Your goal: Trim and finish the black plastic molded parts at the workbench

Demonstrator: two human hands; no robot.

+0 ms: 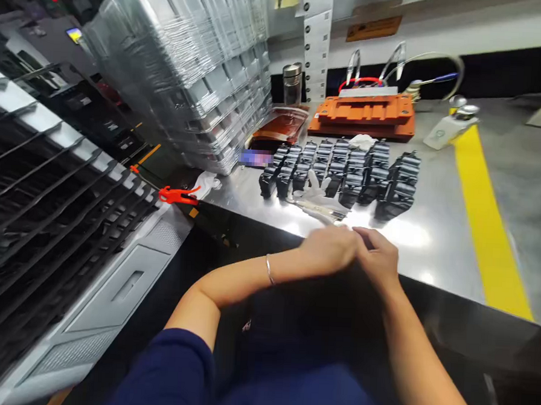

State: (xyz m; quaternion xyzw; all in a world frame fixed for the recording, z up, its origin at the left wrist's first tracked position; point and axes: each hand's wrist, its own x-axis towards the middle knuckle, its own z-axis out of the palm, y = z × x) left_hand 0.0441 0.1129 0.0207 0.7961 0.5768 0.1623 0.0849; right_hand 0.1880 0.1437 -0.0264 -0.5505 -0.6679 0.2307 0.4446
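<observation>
My left hand (328, 249) and my right hand (379, 254) meet fingertip to fingertip at the front edge of the metal table. Both sets of fingers are curled and pressed together. Whatever they pinch is too small or hidden to make out, and the left hand is a little blurred. Just beyond them lies a white glove (317, 194), with slim metal tweezers-like tools (318, 210) across its near side. Behind the glove stand several rows of black ribbed parts (345, 170).
An orange fixture (363, 115) sits at the back, beside a white dispenser bottle (451, 130). Stacked clear plastic trays (205, 72) rise at the left. A red air gun (179, 195) hangs near a grey rack (131, 274). Yellow tape (487, 220) crosses the right side.
</observation>
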